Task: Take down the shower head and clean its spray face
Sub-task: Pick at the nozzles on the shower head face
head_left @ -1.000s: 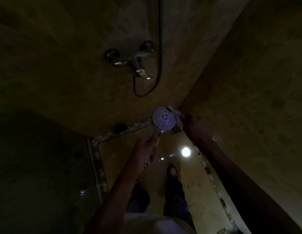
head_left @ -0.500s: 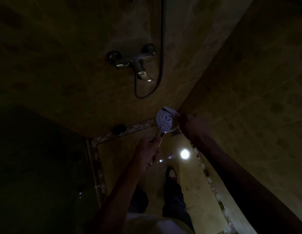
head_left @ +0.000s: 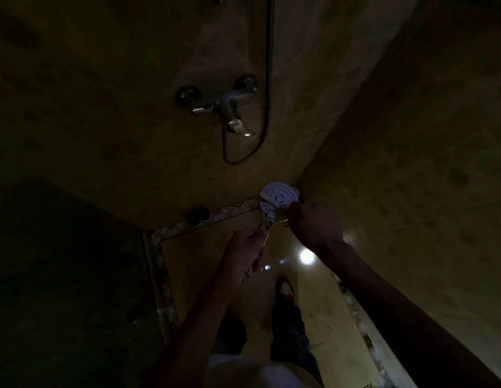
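Observation:
The shower head (head_left: pixel 277 195) is a round white disc dotted with spray holes, facing up at me near the corner of the two tiled walls. My left hand (head_left: pixel 243 254) is closed around its chrome handle below the disc. My right hand (head_left: pixel 313 228) comes in from the right, its fingers pressed on the lower right of the spray face and hiding that part. A small pale cloth (head_left: pixel 267 215) shows in bits at the disc's lower left edge under those fingers. The dark makes it hard to tell cloth from disc.
A chrome mixer tap (head_left: pixel 229 110) sits on the far wall, with the dark hose (head_left: pixel 268 79) looping beneath it. A dark bottle (head_left: pixel 198 216) stands on the pebble border (head_left: pixel 159 264). A light reflection (head_left: pixel 306 256) glares on the wet floor by my foot (head_left: pixel 284 289).
My right hand has moved left from beside the disc onto its lower right face. The shower head has tilted slightly; my left hand keeps its hold on the handle.

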Demonstrator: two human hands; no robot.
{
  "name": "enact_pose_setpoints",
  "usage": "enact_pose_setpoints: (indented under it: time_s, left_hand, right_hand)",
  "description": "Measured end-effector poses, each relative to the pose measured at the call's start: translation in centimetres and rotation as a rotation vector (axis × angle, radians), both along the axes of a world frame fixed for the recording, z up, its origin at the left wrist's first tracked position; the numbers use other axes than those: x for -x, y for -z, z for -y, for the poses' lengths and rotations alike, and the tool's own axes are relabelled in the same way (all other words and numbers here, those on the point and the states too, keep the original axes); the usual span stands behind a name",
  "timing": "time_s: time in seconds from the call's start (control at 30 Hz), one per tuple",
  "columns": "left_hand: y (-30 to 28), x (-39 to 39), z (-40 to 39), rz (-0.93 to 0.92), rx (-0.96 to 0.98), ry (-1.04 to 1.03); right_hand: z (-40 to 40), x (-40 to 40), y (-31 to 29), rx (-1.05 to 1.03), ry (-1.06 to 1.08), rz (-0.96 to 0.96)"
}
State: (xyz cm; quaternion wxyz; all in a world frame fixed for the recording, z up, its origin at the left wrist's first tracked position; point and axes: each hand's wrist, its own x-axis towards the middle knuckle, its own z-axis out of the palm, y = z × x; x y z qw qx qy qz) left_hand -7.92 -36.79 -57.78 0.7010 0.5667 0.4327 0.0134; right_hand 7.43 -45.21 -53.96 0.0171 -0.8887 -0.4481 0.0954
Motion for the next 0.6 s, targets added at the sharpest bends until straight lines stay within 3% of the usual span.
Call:
enact_pose_setpoints:
  time_s: [0.1, 0.27, 0.47, 0.6]
  left_hand:
    - [0.0, 0.1, 0.1, -0.009, 0.017, -0.008]
    - [0.0, 0.1, 0.1, 0.004, 0.033, -0.003]
    - [0.0, -0.1, 0.1, -0.022, 0.022, -0.008]
    - [-0.2, 0.2, 0.2, -0.015, 0.018, 0.012]
  right_hand:
    - [-0.1, -0.7, -1.2, 0.048, -0.034, 0.006]
    - [-0.5, -2.9, -2.8, 0.080, 0.135, -0.053]
    - [0.8, 0.0, -0.2, 0.072, -0.048, 0.000]
    - [0.1, -2.2, -1.3, 0.048, 0.170, -0.064]
